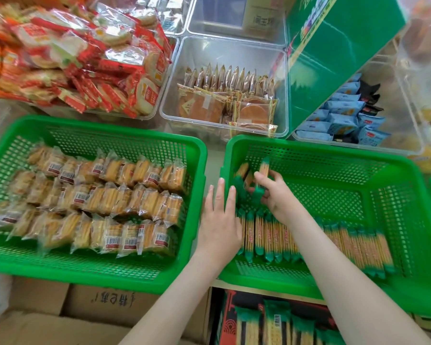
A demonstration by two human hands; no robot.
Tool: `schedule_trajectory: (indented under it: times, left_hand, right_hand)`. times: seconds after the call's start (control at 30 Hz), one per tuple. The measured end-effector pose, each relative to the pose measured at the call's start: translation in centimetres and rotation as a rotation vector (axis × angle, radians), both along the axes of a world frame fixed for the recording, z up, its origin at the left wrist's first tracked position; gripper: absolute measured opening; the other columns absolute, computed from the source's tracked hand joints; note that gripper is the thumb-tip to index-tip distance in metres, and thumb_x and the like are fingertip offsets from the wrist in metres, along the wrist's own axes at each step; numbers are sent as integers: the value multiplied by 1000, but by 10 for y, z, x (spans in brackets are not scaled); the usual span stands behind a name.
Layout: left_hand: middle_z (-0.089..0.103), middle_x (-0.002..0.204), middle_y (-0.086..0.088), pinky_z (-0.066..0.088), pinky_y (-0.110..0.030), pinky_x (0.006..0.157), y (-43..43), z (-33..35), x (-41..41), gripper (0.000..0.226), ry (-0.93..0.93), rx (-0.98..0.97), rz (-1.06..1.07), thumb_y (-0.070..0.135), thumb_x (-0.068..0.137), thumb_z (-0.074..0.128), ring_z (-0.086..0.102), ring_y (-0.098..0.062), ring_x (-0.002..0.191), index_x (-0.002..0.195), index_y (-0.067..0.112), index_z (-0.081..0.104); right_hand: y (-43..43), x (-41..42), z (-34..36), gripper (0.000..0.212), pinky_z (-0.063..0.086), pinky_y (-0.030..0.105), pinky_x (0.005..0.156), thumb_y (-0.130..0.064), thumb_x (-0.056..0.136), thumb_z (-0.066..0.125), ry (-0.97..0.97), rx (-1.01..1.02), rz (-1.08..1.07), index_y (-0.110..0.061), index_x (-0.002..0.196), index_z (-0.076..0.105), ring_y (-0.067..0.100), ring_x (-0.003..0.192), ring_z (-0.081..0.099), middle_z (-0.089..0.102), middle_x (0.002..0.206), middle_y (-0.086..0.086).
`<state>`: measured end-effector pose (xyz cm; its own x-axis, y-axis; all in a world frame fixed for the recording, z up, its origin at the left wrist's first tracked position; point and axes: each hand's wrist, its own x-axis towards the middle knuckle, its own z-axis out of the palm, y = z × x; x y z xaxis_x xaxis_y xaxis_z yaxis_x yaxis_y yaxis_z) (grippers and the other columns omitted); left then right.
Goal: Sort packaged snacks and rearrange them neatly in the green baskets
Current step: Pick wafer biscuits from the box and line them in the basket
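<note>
Two green baskets stand side by side. The left basket [110,130] holds three rows of clear-wrapped biscuit packs [105,200]. In the right basket [334,155] a row of green-ended cracker packs [353,242] stands along the near wall. My left hand [219,220] lies flat with straight fingers over the right basket's left rim, against the row's left end. At the basket's far left corner my right hand [274,192] grips a few green-ended packs [244,180], holding them upright.
Behind the baskets stand clear bins: red-wrapped rice crackers [85,70], brown round cakes [224,105], blue packets [343,120]. A green carton [334,58] leans above. Below the shelf edge are cardboard boxes [60,307] and an open box of more green-ended packs [276,324].
</note>
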<state>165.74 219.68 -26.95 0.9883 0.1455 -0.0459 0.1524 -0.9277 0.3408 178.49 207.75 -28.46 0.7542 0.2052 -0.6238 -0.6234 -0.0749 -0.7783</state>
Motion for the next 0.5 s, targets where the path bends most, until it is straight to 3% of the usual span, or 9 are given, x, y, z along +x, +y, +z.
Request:
schedule_trajectory:
  times: [0.07,0.17,0.27,0.43,0.5]
  left_hand:
    - [29,154,-22,21,-49,112,-1,-4,0,71,-7,43,-8,26,83,67,30,-40,140,145,6,40]
    - [37,149,-23,33,-51,106,0,-6,1,73,-51,65,-1,27,76,74,40,-41,135,140,5,46]
    - [39,148,-22,37,-52,104,0,-7,0,75,-57,60,12,27,74,76,42,-41,133,140,5,47]
    - [39,148,-22,40,-51,103,0,-9,0,76,-72,56,15,27,73,77,42,-41,133,140,6,47]
    - [37,150,-21,39,-51,104,-1,-10,0,75,-73,41,18,26,75,75,40,-41,134,141,6,46]
  right_hand:
    - [0,-1,5,46,49,37,82,-32,94,59,19,64,-59,-12,133,45,26,98,66,65,120,11]
    - [-4,1,4,47,43,37,93,-37,91,61,-57,-84,8,-15,131,49,23,109,58,60,126,5]
    - [-10,7,3,55,35,36,100,-36,91,63,-112,-240,60,-16,138,41,19,113,47,51,124,-1]
    - [0,11,-1,72,43,43,103,-40,85,70,-163,-466,164,-8,140,35,27,117,54,54,133,8]
    - [8,8,-3,71,44,39,100,-43,87,67,-181,-597,302,-7,140,37,30,119,54,53,134,10]
